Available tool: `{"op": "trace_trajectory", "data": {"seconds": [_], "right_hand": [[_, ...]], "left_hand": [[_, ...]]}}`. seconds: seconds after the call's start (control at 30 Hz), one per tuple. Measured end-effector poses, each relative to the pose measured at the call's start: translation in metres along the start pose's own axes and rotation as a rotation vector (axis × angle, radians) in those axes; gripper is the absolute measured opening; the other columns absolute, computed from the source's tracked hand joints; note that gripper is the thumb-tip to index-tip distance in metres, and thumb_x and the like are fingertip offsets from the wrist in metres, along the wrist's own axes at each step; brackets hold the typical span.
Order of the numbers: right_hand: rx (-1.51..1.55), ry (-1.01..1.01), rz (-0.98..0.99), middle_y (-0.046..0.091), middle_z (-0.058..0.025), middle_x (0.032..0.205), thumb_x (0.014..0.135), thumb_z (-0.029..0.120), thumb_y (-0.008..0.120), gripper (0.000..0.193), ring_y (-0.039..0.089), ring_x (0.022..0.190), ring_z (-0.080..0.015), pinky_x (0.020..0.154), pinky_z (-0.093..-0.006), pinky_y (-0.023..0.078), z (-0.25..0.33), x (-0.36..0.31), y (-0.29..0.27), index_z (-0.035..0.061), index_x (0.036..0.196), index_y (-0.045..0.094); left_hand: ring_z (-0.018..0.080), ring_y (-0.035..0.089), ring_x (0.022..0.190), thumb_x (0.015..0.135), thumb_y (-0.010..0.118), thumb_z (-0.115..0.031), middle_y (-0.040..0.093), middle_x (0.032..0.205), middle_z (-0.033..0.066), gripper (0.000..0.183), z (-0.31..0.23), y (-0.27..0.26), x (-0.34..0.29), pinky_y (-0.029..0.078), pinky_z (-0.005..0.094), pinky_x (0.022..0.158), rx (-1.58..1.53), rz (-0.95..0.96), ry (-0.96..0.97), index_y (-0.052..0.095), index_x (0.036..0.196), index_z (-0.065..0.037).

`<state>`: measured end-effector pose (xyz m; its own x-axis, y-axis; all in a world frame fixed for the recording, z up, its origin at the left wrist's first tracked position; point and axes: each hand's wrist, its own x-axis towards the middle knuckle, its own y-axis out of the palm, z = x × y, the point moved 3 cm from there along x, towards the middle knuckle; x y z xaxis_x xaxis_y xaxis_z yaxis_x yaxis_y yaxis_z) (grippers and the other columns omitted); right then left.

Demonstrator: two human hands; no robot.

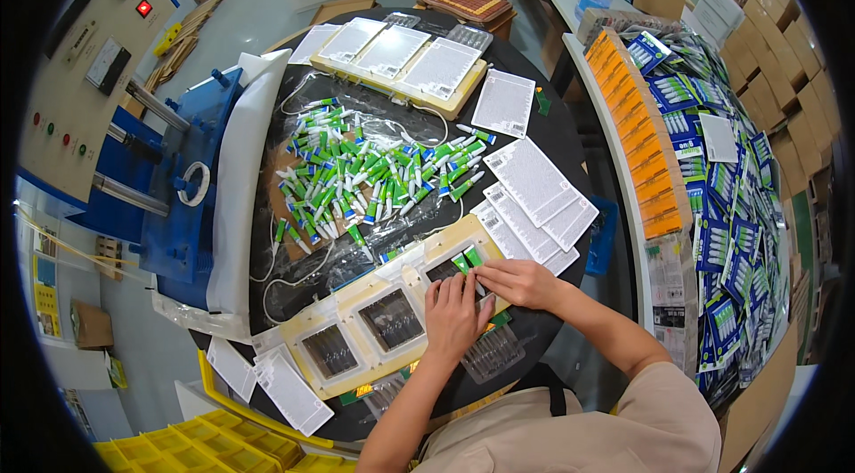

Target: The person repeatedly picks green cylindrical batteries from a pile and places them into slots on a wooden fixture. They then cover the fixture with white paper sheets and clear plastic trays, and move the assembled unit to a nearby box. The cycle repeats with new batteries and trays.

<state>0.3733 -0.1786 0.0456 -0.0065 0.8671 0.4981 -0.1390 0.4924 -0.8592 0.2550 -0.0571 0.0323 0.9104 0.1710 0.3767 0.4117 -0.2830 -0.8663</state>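
A pale yellow fixture (352,295) with three framed windows lies slantwise before me. In its right-hand window, two green-and-white glue tubes (467,259) rest side by side. My left hand (454,317) reaches over this window, fingers bent down and closed around the tubes' lower ends. Beside it, my right hand (517,284) pinches at a tube from the right; its fingertips partly hide what they hold. Clear ribbed blister trays sit in the middle window (392,320) and the left window (329,351). A heap of loose glue tubes (356,175) lies beyond the fixture.
A second fixture (396,63) bearing white cards stands at the table's far side. More cards (532,179) lie at right, and clear blister trays (492,351) near me. A blue press (191,197) is at left. Packed glue cards (712,206) fill a bin at right.
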Motion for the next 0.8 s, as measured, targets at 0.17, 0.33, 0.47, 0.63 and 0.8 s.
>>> {"op": "trace_trajectory", "data": {"seconds": [0.17,0.33,0.47,0.63,0.8], "right_hand": [[0.015,0.003,0.005,0.068,-0.0148,0.118,0.08,0.007,0.065,0.029,0.069,0.109,-0.027,0.09,-0.0342,0.058,0.004,-0.002,-0.004,-0.0066,0.105,0.071],[-0.058,0.014,-0.042,0.069,-0.016,0.117,0.081,0.007,0.065,0.029,0.068,0.111,-0.0272,0.091,-0.0347,0.058,0.006,-0.001,-0.007,-0.008,0.105,0.07],[-0.046,-0.011,0.011,0.069,-0.0161,0.118,0.081,0.008,0.065,0.03,0.068,0.112,-0.0275,0.093,-0.0345,0.058,0.006,-0.001,-0.002,-0.0082,0.106,0.07],[-0.036,0.004,0.02,0.068,-0.0165,0.118,0.082,0.009,0.064,0.031,0.068,0.112,-0.0277,0.094,-0.0348,0.058,0.005,-0.003,-0.001,-0.0079,0.107,0.071],[-0.07,-0.038,0.058,0.068,-0.017,0.118,0.082,0.01,0.064,0.032,0.068,0.112,-0.0279,0.094,-0.0353,0.058,0.005,-0.002,-0.001,-0.0076,0.109,0.07]], "left_hand": [[0.028,0.057,0.12,0.089,0.072,-0.037,0.062,0.124,0.0143,0.056,0.0,-0.002,-0.004,0.036,0.0479,0.113,-0.049,0.074,-0.03,0.064,0.128,0.002],[0.031,0.053,0.131,0.089,0.072,-0.035,0.057,0.137,0.0171,0.06,0.002,-0.001,-0.005,0.03,0.0522,0.118,-0.079,0.089,-0.018,0.059,0.134,0.003],[0.03,0.05,0.137,0.091,0.071,-0.035,0.054,0.144,0.0171,0.064,0.003,0.001,-0.007,0.024,0.0546,0.123,-0.087,0.141,-0.005,0.055,0.138,0.005],[0.0295,0.05,0.137,0.091,0.071,-0.034,0.053,0.147,0.0178,0.065,0.005,0.001,-0.01,0.023,0.0555,0.123,-0.081,0.149,0.017,0.053,0.14,0.006],[0.0297,0.05,0.138,0.091,0.071,-0.033,0.053,0.147,0.018,0.064,0.006,0.002,-0.011,0.024,0.0565,0.122,-0.08,0.143,0.026,0.053,0.139,0.006]]}}
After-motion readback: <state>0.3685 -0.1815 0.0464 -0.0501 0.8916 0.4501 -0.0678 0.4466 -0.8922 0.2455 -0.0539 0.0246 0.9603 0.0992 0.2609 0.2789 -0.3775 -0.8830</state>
